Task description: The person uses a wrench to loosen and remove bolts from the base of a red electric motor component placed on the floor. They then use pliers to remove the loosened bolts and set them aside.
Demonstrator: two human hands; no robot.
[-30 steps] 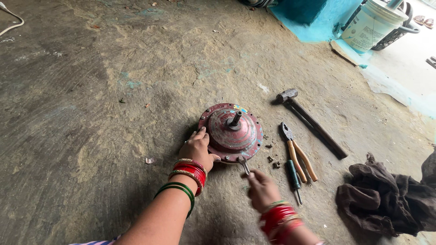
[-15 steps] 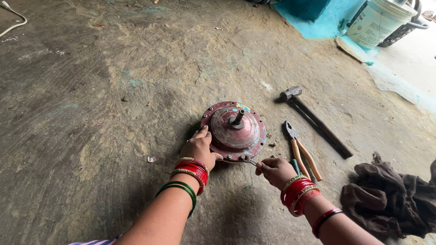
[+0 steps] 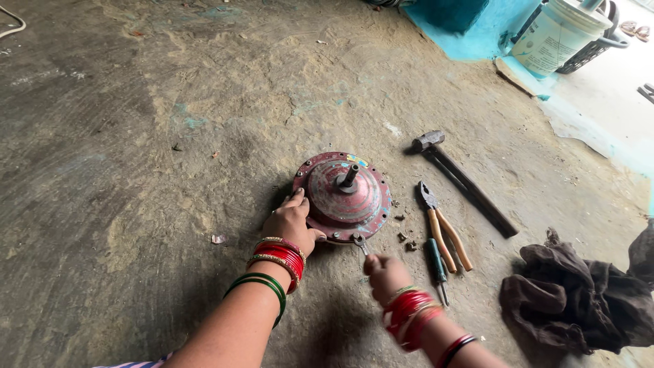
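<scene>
Left of centre: left hand (image 3: pixel 293 225) pressed on lower-left rim of red domed motor housing (image 3: pixel 344 197), fingers spread and curled over edge, holding it down on bare concrete floor (image 3: pixel 136 136). Housing at frame centre, short shaft (image 3: pixel 349 176) pointing up.

Just right, lower centre: right hand (image 3: pixel 387 276) closed around a small spanner (image 3: pixel 360 243); head seated at housing's lower rim, apparently on a fastener. Hand motion-blurred, exact grip hard to read.

Further right: loose nuts or chips (image 3: pixel 405 240) beside rim, pliers (image 3: pixel 443 228), blue-handled screwdriver (image 3: pixel 437 262), hammer (image 3: pixel 460 178), dark rag (image 3: pixel 579 300) at lower right.

Risks, judged:
- Spanner slipping off fastener, knuckles into concrete; cause: small, shallow bite.
- Housing rotating or sliding under torque; cause: one-hand restraint on dusty floor.
- Small parts lost in grit.
</scene>
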